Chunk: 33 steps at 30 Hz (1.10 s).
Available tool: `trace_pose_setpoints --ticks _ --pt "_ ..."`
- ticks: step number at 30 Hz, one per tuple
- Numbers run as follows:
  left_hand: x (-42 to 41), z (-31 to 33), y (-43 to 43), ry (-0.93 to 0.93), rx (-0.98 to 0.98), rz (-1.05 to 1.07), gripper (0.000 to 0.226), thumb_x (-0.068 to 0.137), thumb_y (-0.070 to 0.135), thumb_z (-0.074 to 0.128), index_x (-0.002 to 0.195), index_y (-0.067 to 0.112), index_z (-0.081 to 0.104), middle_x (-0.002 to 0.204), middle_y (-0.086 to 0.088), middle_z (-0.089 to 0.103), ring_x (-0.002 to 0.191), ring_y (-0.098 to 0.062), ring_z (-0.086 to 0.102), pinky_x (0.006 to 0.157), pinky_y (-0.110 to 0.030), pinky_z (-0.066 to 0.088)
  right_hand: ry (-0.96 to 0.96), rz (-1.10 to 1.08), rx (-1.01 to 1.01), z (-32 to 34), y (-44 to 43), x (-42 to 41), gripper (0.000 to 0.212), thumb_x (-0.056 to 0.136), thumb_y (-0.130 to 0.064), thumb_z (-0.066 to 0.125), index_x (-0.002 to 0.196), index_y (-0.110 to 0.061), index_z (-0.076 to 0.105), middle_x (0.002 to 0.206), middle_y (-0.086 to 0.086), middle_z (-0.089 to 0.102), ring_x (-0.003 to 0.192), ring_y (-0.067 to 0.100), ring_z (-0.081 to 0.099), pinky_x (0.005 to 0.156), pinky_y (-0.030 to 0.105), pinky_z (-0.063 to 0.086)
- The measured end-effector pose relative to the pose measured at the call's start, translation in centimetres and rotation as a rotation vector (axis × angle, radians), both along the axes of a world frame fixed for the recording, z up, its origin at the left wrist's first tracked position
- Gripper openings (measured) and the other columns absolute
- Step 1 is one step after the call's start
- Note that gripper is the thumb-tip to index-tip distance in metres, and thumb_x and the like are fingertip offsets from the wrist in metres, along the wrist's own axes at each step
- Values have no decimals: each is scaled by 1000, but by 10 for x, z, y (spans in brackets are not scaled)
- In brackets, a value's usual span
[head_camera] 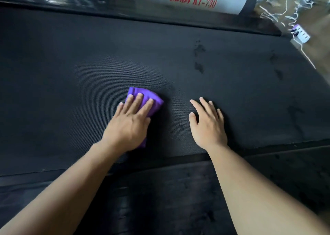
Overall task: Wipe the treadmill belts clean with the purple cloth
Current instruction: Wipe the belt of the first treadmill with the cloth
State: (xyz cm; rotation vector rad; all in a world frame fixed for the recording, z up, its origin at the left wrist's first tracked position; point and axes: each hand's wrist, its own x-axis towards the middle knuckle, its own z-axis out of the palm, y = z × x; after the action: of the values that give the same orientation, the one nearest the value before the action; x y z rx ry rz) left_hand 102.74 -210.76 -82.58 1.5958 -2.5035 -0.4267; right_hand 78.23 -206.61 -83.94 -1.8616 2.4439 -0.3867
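A black textured treadmill belt fills most of the view. My left hand lies flat on a folded purple cloth, pressing it onto the belt with straight fingers; most of the cloth is hidden under the palm. My right hand rests flat on the bare belt just right of the cloth, fingers spread. Dark smudges mark the belt farther away and to the right.
A black side rail runs along the near edge of the belt. At the far side is a white-grey cover with red lettering. A white power strip and loose cables lie on the floor at the top right.
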Motion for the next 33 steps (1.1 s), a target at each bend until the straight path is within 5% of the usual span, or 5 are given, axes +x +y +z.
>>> trace_pose_setpoints --ticks 5,11,16,25,33 --pt "-26 -2 -60 26 -2 170 58 100 36 32 154 26 15 162 -8 4 149 -30 -1 120 -46 4 -4 -1 -2 -1 0 1 47 101 -40 41 147 -37 39 161 -7 26 150 20 18 122 44 11" --pt "-88 0 -21 10 -12 -82 59 100 37 29 154 27 8 163 -5 1 149 -27 -2 120 -43 1 -4 3 -10 -2 0 0 46 101 -36 43 147 -33 41 161 -5 27 150 21 19 122 44 12" --pt "-46 -3 33 4 -29 -139 59 97 46 17 154 33 6 163 1 1 149 -20 -2 121 -40 2 -11 6 6 -2 -1 -1 47 101 -37 39 148 -35 38 162 -6 25 151 21 17 122 45 11" --pt "-24 -2 -35 10 -26 311 58 99 33 35 153 24 16 162 -9 9 148 -32 5 119 -47 9 -18 18 21 -1 0 1 52 99 -43 27 149 -36 36 163 -5 23 151 22 15 122 45 7" --pt "-83 2 38 -11 -14 56 57 100 41 25 154 32 10 163 0 3 149 -22 -1 120 -41 4 -274 38 -38 6 1 -7 41 99 -23 44 138 -29 52 159 -6 32 151 19 16 123 40 3"
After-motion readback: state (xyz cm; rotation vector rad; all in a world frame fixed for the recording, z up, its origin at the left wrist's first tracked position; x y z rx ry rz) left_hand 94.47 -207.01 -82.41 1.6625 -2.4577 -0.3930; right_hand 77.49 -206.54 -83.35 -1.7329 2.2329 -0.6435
